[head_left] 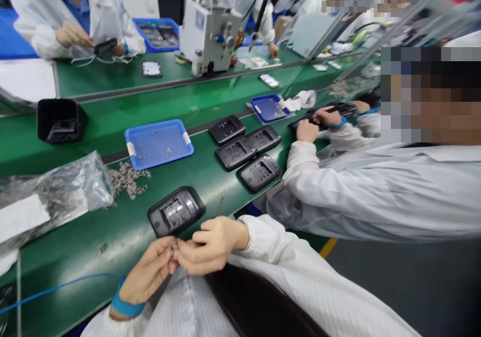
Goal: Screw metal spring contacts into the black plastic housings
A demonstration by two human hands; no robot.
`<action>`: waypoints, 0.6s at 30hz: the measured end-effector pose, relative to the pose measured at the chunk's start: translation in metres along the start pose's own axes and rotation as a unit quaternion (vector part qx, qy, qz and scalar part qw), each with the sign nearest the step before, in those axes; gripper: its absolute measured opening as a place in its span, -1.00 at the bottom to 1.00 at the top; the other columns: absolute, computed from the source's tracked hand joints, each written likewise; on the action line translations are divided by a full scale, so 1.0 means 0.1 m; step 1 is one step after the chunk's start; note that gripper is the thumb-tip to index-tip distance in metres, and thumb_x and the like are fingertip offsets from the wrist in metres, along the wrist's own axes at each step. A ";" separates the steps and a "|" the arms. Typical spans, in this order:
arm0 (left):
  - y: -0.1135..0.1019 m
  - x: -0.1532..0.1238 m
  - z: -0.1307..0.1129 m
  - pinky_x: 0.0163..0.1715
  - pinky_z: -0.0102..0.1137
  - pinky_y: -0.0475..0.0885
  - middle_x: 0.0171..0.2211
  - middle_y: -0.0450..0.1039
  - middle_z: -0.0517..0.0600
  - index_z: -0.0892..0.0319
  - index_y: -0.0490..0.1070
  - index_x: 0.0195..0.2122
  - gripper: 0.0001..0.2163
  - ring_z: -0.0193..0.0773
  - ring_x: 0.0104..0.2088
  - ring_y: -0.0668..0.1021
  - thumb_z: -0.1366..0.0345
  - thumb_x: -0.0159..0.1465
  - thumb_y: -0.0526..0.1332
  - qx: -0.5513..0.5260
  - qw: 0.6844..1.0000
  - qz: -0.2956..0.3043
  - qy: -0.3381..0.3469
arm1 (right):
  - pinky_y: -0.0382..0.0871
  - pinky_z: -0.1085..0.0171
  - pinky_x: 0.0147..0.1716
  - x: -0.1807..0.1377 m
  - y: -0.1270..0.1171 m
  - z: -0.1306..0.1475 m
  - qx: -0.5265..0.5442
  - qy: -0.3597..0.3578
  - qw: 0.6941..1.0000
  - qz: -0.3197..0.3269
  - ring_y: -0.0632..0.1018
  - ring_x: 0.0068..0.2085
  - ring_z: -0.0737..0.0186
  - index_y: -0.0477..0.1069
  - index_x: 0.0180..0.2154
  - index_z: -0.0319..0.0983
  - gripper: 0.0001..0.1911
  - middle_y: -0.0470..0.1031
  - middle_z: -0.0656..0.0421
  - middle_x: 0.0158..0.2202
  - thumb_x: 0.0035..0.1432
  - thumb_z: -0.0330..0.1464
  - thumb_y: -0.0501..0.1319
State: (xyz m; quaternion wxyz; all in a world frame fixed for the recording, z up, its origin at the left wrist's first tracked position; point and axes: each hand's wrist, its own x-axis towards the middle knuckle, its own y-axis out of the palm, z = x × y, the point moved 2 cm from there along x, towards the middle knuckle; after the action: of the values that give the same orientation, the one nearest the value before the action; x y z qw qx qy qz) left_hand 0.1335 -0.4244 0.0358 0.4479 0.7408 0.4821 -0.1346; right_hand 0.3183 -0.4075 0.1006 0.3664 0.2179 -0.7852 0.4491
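Observation:
My left hand [150, 267] is closed, pinching a tiny metal piece [173, 253] at its fingertips, mostly hidden by the fingers. Meeting it there, my right hand [212, 246] is closed too, its fingertips touching the same spot. A thin metal tool that looks like tweezers [221, 204] sticks up from behind the right hand's fingers. Just beyond both hands, a black plastic housing [176, 209] with a recessed opening lies on the green bench [124, 226]. A few small metal pieces [102, 248] rest to the left of my hands.
Several similar black housings [259, 173] lie ahead to the right. Beyond is a blue tray [160, 144] with a few small parts, beside a pile of metal parts [130, 179] and a plastic bag [71, 186]. A co-worker's sleeve [311, 171] is close on the right.

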 end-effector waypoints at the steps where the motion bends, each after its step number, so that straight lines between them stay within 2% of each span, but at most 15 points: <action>1: 0.04 -0.03 0.03 -0.54 -0.62 0.37 -0.53 0.41 -0.09 0.23 0.53 -0.43 -0.58 -0.50 -0.55 0.39 0.06 -0.19 0.57 -0.006 1.000 0.001 -0.008 | -0.01 0.45 -0.67 -0.03 0.00 0.02 0.009 -0.001 1.000 0.007 0.24 -0.55 0.56 0.57 -0.38 -0.12 -0.83 0.50 0.30 -0.33 0.19 -0.29 0.20; 4: 0.12 -0.05 0.11 -0.54 -0.65 0.35 -0.56 0.38 -0.11 0.27 0.49 -0.46 -0.60 -0.54 -0.56 0.37 0.09 -0.14 0.56 -0.046 0.999 -0.002 -0.015 | 0.06 0.43 -0.66 -0.15 0.01 0.06 0.037 0.025 0.998 0.035 0.30 -0.53 0.54 0.57 -0.32 -0.17 -0.87 0.54 0.30 -0.30 0.18 -0.31 0.25; 6: 0.12 -0.01 0.14 -0.49 -0.64 0.37 -0.54 0.39 -0.11 0.27 0.48 -0.44 -0.61 -0.53 -0.54 0.38 0.11 -0.11 0.55 -0.066 0.998 -0.014 0.007 | 0.12 0.41 -0.66 -0.24 0.02 0.11 0.049 0.066 0.995 0.063 0.34 -0.52 0.53 0.56 -0.24 -0.21 -0.87 0.57 0.26 -0.24 0.20 -0.35 0.24; 8: 0.07 0.08 0.10 -0.47 -0.57 0.39 -0.52 0.40 -0.10 0.25 0.48 -0.42 -0.65 -0.49 -0.52 0.41 0.08 -0.01 0.49 -0.027 0.996 -0.032 0.084 | 0.26 0.42 -0.58 -0.33 0.04 0.17 0.066 0.142 0.983 0.094 0.46 -0.43 0.51 0.53 -0.14 -0.24 -0.82 0.59 0.21 -0.14 0.25 -0.42 0.18; 9: 0.03 0.14 0.06 -0.44 -0.53 0.40 -0.50 0.41 -0.08 0.24 0.48 -0.42 -0.68 -0.45 -0.50 0.43 0.08 0.05 0.45 0.026 0.987 -0.055 0.149 | 0.35 0.44 -0.51 -0.37 0.06 0.20 0.076 0.204 0.970 0.106 0.53 -0.35 0.50 0.51 -0.10 -0.24 -0.77 0.59 0.19 -0.11 0.28 -0.47 0.13; 10: -0.01 0.20 -0.01 -0.37 -0.47 0.43 -0.48 0.43 -0.07 0.22 0.48 -0.43 -0.72 -0.39 -0.45 0.47 0.09 0.10 0.41 0.103 0.964 -0.089 0.228 | 0.42 0.47 -0.40 -0.41 0.08 0.23 0.083 0.276 0.951 0.114 0.57 -0.25 0.48 0.49 -0.06 -0.24 -0.72 0.59 0.18 -0.09 0.29 -0.52 0.08; 11: -0.05 0.26 -0.08 -0.26 -0.39 0.45 -0.43 0.47 -0.04 0.20 0.48 -0.44 -0.77 -0.32 -0.36 0.51 0.13 0.15 0.38 0.196 0.922 -0.131 0.307 | 0.46 0.48 -0.30 -0.44 0.10 0.27 0.090 0.345 0.926 0.124 0.58 -0.16 0.47 0.48 -0.04 -0.23 -0.68 0.59 0.17 -0.09 0.29 -0.55 0.04; 12: -0.08 0.33 -0.15 -0.12 -0.30 0.44 -0.37 0.50 -0.02 0.18 0.49 -0.44 -0.82 -0.25 -0.24 0.54 0.18 0.17 0.35 0.292 0.864 -0.168 0.373 | 0.47 0.49 -0.23 -0.47 0.14 0.32 0.094 0.402 0.900 0.139 0.58 -0.10 0.46 0.47 -0.03 -0.23 -0.66 0.59 0.17 -0.08 0.30 -0.55 0.02; 14: -0.12 0.47 -0.25 0.11 -0.14 0.32 -0.22 0.54 0.01 0.14 0.50 -0.42 -0.90 -0.13 0.00 0.51 0.26 0.18 0.33 0.455 0.748 -0.201 0.440 | 0.48 0.48 -0.27 -0.50 0.23 0.41 0.096 0.460 0.859 0.204 0.59 -0.09 0.42 0.48 -0.02 -0.23 -0.68 0.58 0.15 -0.05 0.32 -0.50 0.02; 15: -0.13 0.55 -0.28 0.18 -0.09 0.25 -0.16 0.54 0.01 0.13 0.50 -0.41 -0.93 -0.10 0.09 0.47 0.28 0.19 0.32 0.510 0.710 -0.194 0.445 | 0.48 0.46 -0.35 -0.50 0.28 0.45 0.101 0.464 0.844 0.251 0.61 -0.12 0.40 0.48 -0.01 -0.23 -0.68 0.56 0.15 -0.02 0.33 -0.46 0.03; 16: -0.15 0.63 -0.30 0.22 -0.06 0.21 -0.12 0.54 0.01 0.12 0.50 -0.40 -0.94 -0.09 0.13 0.45 0.30 0.20 0.30 0.549 0.688 -0.178 0.439 | 0.46 0.44 -0.43 -0.50 0.33 0.49 0.106 0.459 0.831 0.296 0.61 -0.16 0.38 0.48 0.00 -0.22 -0.68 0.54 0.15 0.02 0.34 -0.42 0.03; 18: -0.17 0.75 -0.34 0.27 -0.05 0.16 -0.06 0.52 0.01 0.13 0.50 -0.38 -0.96 -0.11 0.17 0.43 0.32 0.21 0.29 0.586 0.676 -0.153 0.419 | 0.40 0.39 -0.54 -0.51 0.40 0.53 0.113 0.456 0.806 0.360 0.62 -0.23 0.36 0.48 0.02 -0.20 -0.66 0.50 0.18 0.08 0.35 -0.38 0.01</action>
State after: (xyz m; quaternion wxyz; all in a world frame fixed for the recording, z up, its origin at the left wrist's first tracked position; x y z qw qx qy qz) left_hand 0.1487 -0.3505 -0.0015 -0.3543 0.7462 0.5481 -0.1314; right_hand 0.3039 -0.4326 0.0218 0.4673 -0.2701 -0.4931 0.6823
